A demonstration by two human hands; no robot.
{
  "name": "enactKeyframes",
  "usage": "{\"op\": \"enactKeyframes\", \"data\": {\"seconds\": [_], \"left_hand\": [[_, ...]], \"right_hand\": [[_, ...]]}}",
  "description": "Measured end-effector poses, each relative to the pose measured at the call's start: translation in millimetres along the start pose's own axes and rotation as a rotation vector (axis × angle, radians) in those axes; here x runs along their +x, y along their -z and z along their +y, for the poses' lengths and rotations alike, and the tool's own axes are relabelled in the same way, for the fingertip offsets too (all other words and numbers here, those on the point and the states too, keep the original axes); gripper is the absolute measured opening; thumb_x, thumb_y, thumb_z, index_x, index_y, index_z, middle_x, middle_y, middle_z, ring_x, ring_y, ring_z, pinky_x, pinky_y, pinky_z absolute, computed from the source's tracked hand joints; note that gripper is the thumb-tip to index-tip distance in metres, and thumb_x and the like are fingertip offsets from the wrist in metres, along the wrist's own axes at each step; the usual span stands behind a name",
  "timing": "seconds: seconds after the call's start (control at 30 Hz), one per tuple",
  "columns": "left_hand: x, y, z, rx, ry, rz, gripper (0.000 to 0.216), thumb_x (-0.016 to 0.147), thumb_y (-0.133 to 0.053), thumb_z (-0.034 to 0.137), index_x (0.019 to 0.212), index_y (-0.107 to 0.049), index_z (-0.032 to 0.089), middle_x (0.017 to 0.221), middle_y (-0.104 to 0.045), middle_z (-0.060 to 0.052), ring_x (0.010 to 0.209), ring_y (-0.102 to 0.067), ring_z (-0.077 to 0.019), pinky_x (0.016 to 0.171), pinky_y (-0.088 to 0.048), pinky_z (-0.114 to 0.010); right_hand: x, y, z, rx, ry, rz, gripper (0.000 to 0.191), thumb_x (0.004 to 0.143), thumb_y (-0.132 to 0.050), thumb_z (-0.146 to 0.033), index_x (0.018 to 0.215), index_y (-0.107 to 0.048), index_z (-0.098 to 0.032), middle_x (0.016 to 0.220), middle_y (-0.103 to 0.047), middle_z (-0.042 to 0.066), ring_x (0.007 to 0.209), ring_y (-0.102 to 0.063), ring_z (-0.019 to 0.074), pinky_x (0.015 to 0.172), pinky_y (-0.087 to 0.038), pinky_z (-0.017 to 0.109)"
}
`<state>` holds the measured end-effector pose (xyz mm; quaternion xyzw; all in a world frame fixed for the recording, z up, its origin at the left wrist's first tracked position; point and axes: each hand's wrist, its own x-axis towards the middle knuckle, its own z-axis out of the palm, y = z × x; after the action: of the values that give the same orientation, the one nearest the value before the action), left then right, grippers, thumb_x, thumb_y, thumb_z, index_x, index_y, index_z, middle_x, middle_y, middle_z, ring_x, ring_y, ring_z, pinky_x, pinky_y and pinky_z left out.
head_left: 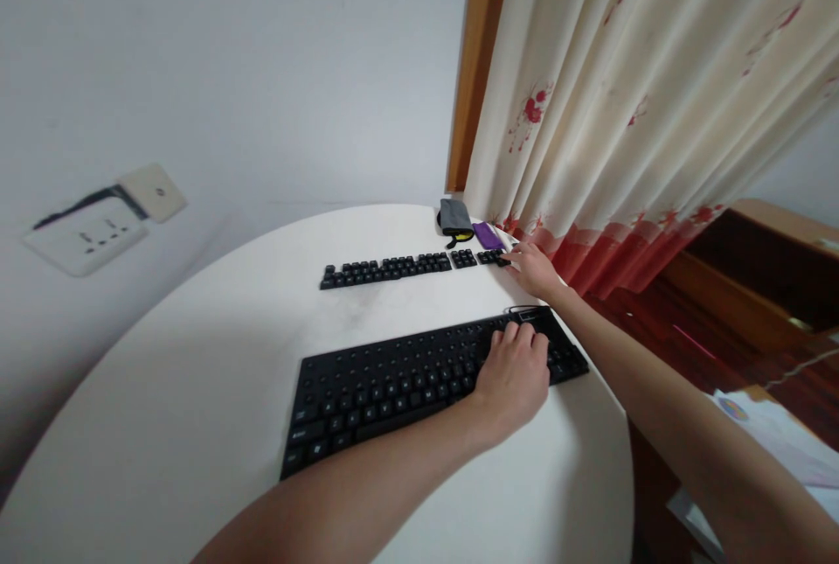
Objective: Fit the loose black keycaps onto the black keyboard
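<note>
A black keyboard (393, 389) lies on the white round table, with keys in its lower rows and many upper positions bare of caps. My left hand (515, 372) rests over its right part, fingers curled down and their tips hidden. Farther back, loose black keycaps (386, 269) stand in rows, with a small group (462, 258) beside them and another group (490, 257) at the right end. At that end group is my right hand (534, 271), its thumb and fingertips drawn together at a dark keycap.
A grey pouch (454, 217) and a purple cloth-like item (488, 236) lie at the table's back edge. The keyboard's cable (517, 309) loops behind it. A curtain (590, 109) hangs at the right; a wall socket (92, 236) is at the left.
</note>
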<state>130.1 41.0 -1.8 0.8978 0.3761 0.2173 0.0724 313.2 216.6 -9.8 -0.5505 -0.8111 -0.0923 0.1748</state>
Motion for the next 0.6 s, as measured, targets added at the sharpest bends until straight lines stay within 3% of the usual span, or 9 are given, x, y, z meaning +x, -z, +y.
{"op": "enactKeyframes", "data": {"seconds": [0.27, 0.4, 0.6], "left_hand": [[0.6, -1.2, -0.7, 0.023, 0.003, -0.021, 0.013, 0.092, -0.050, 0.023, 0.103, -0.055, 0.017, 0.106, -0.054, -0.010, 0.102, -0.046, -0.0268, 0.085, -0.042, -0.042], [0.8, -0.3, -0.9, 0.023, -0.004, -0.011, 0.013, 0.091, -0.053, 0.024, 0.103, -0.054, 0.017, 0.106, -0.054, -0.009, 0.103, -0.046, -0.0265, 0.086, -0.042, -0.042], [3.0, 0.2, -0.1, 0.019, 0.001, 0.004, 0.012, 0.091, -0.052, 0.022, 0.102, -0.055, 0.018, 0.106, -0.055, -0.008, 0.103, -0.047, -0.0265, 0.085, -0.042, -0.041]], "right_hand": [[-0.6, 3.1, 2.6, 0.087, 0.135, 0.042, 0.016, 0.087, -0.064, -0.026, 0.089, -0.079, -0.021, 0.101, -0.066, 0.010, 0.096, -0.054, 0.0264, 0.089, -0.045, 0.040], [-5.7, 5.2, -1.2, 0.238, 0.221, -0.033, 0.012, 0.086, -0.065, -0.023, 0.080, -0.076, -0.021, 0.095, -0.071, 0.006, 0.093, -0.058, 0.0232, 0.089, -0.046, 0.037], [-24.9, 25.0, -10.3, 0.313, 0.088, 0.011, 0.011, 0.084, -0.066, -0.025, 0.090, -0.074, -0.020, 0.087, -0.072, 0.005, 0.083, -0.062, 0.0208, 0.078, -0.049, 0.033]]}}
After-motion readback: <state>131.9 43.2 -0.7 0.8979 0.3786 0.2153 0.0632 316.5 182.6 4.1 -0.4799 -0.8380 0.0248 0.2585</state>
